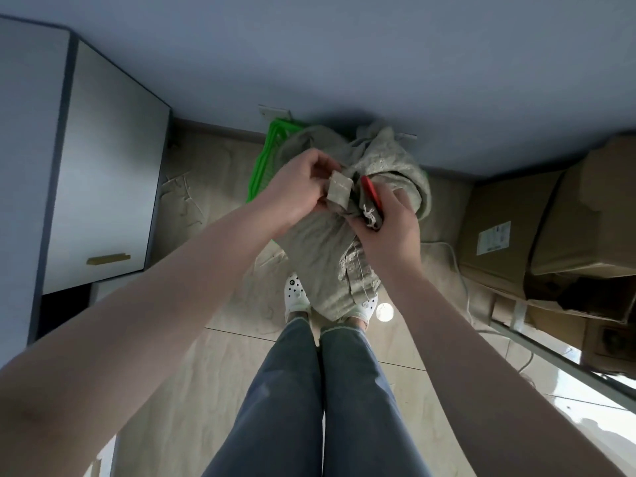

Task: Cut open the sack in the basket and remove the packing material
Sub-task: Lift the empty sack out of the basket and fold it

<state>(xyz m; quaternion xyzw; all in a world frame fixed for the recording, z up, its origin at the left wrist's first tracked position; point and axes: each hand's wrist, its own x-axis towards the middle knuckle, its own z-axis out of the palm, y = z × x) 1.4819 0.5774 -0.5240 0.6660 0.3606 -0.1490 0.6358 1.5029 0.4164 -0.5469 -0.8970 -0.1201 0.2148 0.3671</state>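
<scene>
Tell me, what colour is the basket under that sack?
Bright green; the basket shows best in the head view, left of the sack.

Single view, head-worn wide-angle camera, aimed steeply down the wearer's front toward the tiled floor (192, 401), with strong bending of straight lines at the edges. Nearest the lens: both forearms entering from the lower corners, converging at frame centre; legs and white shoes (296, 295) directly below centre. Upper frame takes in the wall (344, 56), a cabinet (103, 173) at left and cardboard boxes (550, 228) at right; no second view.
</scene>
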